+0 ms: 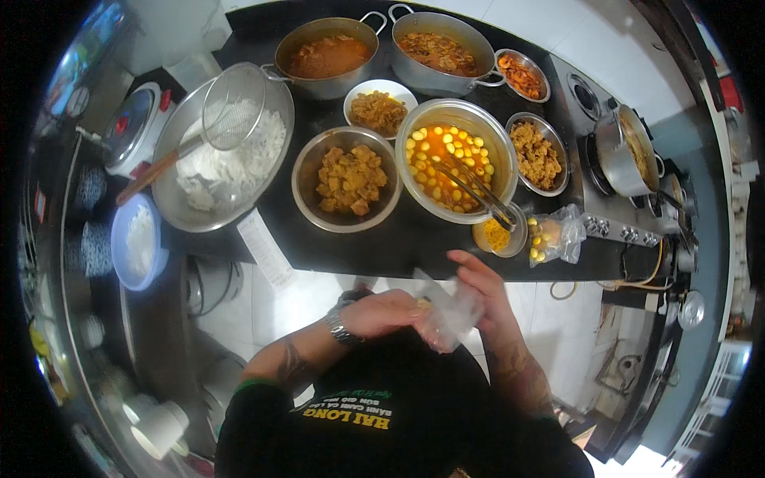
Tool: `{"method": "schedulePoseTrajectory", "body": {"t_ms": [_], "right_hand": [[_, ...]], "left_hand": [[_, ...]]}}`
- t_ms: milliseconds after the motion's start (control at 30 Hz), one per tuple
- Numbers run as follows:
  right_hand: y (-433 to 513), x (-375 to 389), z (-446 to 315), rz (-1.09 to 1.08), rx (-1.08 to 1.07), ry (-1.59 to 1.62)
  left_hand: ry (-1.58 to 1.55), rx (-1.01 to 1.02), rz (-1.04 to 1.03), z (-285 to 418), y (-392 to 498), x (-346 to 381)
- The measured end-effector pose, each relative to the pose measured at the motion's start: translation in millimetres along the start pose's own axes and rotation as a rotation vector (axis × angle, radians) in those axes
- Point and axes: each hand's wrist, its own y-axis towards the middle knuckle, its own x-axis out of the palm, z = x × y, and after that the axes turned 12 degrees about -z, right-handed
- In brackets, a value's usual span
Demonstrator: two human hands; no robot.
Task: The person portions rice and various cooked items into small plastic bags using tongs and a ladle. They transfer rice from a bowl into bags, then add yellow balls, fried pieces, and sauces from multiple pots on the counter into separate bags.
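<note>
In front of my torso, my left hand (379, 313), with a metal watch at its wrist, grips a clear plastic bag (448, 313). Something pinkish shows at the bag's lower end, too blurred to name. My right hand (487, 290) is at the bag's other side, fingers partly spread and smeared by motion; its hold is unclear. Beyond it, on the black counter, are a small container of yellow shreds (497, 234) and a knotted clear bag of small eggs (553, 236). Metal tongs (478, 185) rest in a pot of small eggs in orange sauce (457, 170).
A bowl of braised meat chunks (352, 179) and a large basin of white noodles (233, 161) with a wire strainer (234, 107) stand leftward. Two stew pots (329, 57) (442, 54) line the back. A pot (624, 152) sits on the stove. A paper slip (266, 248) overhangs the edge.
</note>
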Motion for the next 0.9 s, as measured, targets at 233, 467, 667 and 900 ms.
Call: {"method": "schedulePoseTrajectory", "body": {"t_ms": [233, 467, 667, 900], "right_hand": [[41.1, -36.7, -23.5, -0.152, 0.0, -0.477], [23.0, -50.2, -49.8, -0.958, -0.236, -1.472], [10.3, -51.4, -44.0, -0.835, -0.044, -1.832], [6.1, -51.6, -115.0, -0.318, -0.561, -1.661]], "left_hand": [[0.111, 0.285, 0.684, -20.7, 26.8, 39.6], [0.318, 0.203, 0.829, -74.9, 76.6, 64.5], [0.425, 0.086, 1.01, -96.8, 98.4, 69.2], [0.23, 0.377, 1.196, -76.9, 84.8, 43.3]]}}
